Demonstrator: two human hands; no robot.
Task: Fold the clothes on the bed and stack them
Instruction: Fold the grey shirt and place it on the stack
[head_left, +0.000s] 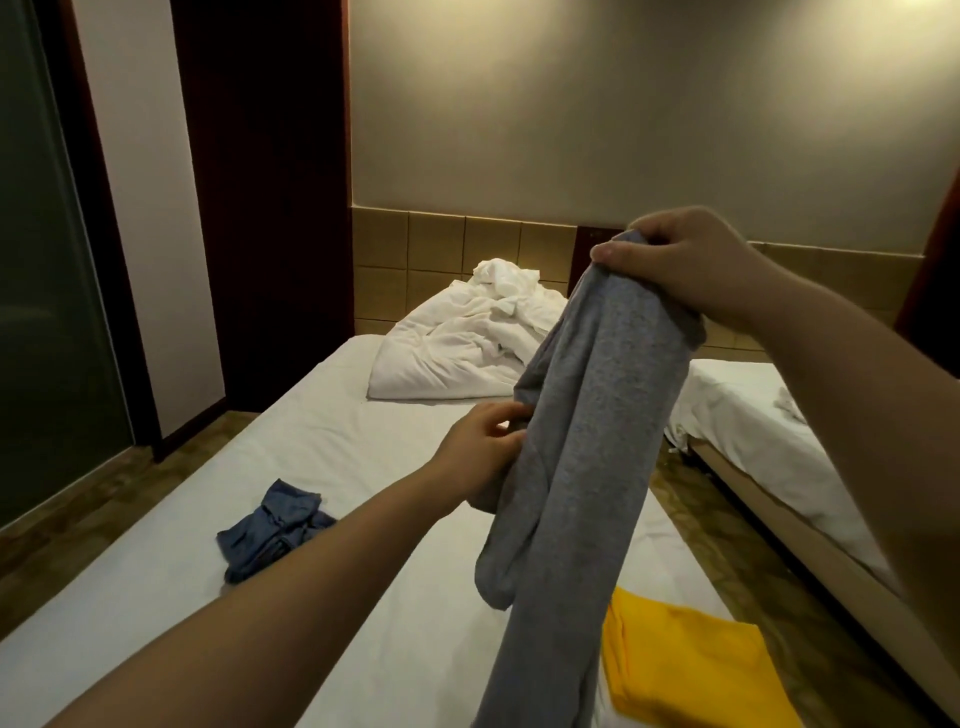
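Presently: I am holding a grey garment (587, 441) up in the air over the bed (291, 499), before any fold is made.
Right hand: my right hand (691, 265) is clenching the bunched top of the garment, fingers (613, 254) curled tight over the cloth.
Left hand: my left hand (480, 452) is pinching the garment's left edge about midway down, thumb and fingers closed lightly on the fabric.
Key relation: the garment is hanging from my right hand with its long axis running steeply down and toward me, its lower end passing out of view at the bottom. My left hand is the lower and nearer one, so I judge it is the hand placed to draw the edge out and spread the cloth flat.
Other clothes: a crumpled blue garment (275, 530) is lying on the bed to my left; a yellow garment (685, 670) is lying flat near the bed's right edge, just beside the hanging cloth.
Bed: white sheet, with a rumpled white duvet (457, 343) heaped at the far end.
Room: a second bed (753, 421) is standing to the right across a narrow strip of floor; a tiled band is running along the far wall.
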